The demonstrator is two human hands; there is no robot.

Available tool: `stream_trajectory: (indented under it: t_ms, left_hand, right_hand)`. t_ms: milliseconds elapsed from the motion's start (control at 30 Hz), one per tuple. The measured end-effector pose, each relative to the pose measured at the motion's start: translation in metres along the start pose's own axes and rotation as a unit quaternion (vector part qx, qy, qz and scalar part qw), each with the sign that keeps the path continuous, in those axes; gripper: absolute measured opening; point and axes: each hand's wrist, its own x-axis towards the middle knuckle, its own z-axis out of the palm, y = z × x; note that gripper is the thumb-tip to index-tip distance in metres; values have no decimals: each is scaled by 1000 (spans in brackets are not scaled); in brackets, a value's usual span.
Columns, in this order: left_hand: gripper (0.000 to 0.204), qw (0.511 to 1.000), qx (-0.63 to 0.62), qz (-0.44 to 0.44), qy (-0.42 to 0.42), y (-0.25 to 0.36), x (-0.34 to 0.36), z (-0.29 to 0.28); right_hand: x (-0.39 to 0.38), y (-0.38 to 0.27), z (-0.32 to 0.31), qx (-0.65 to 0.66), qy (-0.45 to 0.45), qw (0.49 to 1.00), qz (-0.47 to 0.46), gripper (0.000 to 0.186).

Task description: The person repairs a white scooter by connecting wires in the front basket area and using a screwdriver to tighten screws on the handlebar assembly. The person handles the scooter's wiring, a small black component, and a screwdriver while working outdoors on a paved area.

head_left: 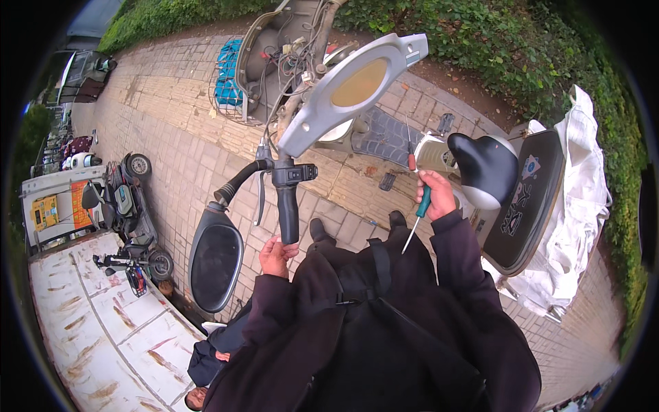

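Note:
An electric scooter stands in front of me, its grey handlebar cover [350, 93] tilted up. My left hand [276, 257] is closed, its fingers pinched at the end of the black handlebar grip [288, 216]. A brake lever [260, 199] and a round-cornered mirror [216, 257] are beside that grip. In my right hand [439, 197], closed around its green handle, is a screwdriver [425, 200] whose shaft points down toward my lap. Just beyond that hand, a red-handled screwdriver [412, 162] rests by the scooter's footboard [388, 136]. Loose wires [292, 62] show inside the front body.
The black-and-white seat [484, 165] and a dark padded panel [525, 202] are at my right, with a white sheet [576, 185] behind. Hedges [467, 41] line the far side. Left are parked scooters [130, 199], a white surface [89, 323] and another person [209, 360].

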Motion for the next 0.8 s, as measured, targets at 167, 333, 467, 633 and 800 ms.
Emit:
stream_trajectory:
  t_ms: [167,333,467,633,800]
  left_hand:
    - [32,984,-103,64,-128,38,67,-65]
    - [26,988,-54,80,-124,114,121,-110]
    - [27,981,-20,56,-185,171,139,-112]
    - [25,964,4,55,-261,211,167,-75]
    - [24,946,33,58,-317,229,188,-25]
  right_hand:
    - [-30,-38,119,-147,-72,978,-133,22]
    - [-66,-26,224,-235,-28,960,-150,59]
    - [-67,-22,280,-241,-2,964,-115,72]
    - [-66,-23,317,-255,91,957,-107,79]
    - [-60,-27,324,-264,89,955,-103,71]
